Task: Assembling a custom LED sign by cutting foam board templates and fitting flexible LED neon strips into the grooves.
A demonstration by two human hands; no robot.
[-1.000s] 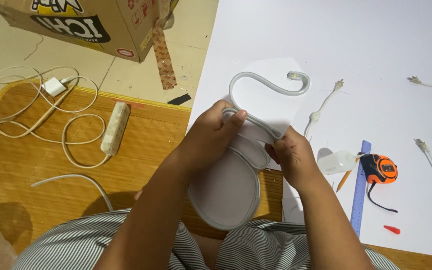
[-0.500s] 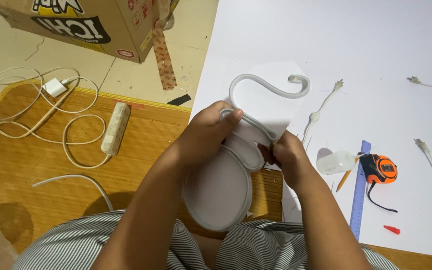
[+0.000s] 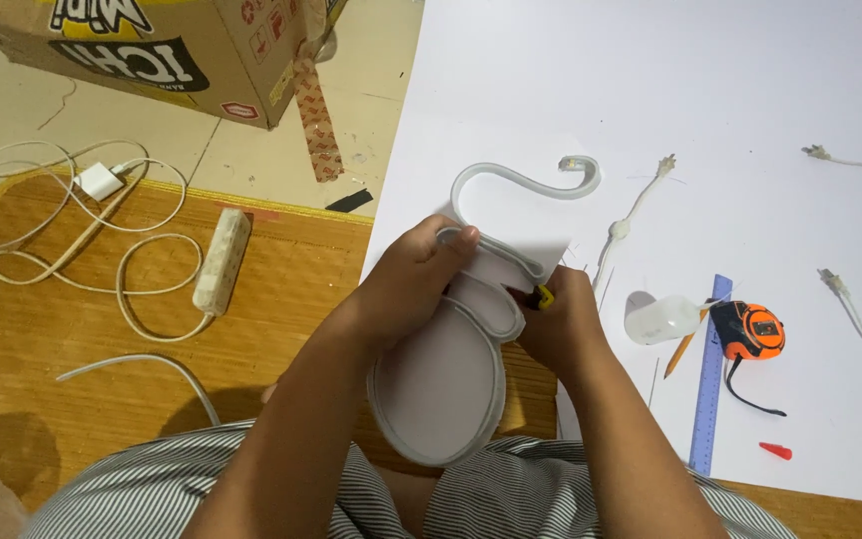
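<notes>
Two hands on one part: we see a white flat board cutout edged with grey flexible tubing [image 3: 441, 384], held over the lap at the near edge of the white tabletop [image 3: 670, 90]. Left hand [image 3: 406, 284] is closed on the tubing at the cutout's narrow upper section, thumb on top. Right hand [image 3: 556, 324] is clenched around a small yellow-tipped tool [image 3: 545, 296] touching the cutout's right edge. Just right: clear plastic bottle [image 3: 658, 319], orange tape measure [image 3: 748, 329], blue ruler [image 3: 708, 384]. Left, on the wooden floor [image 3: 72, 399]: white power strip [image 3: 221, 262].
</notes>
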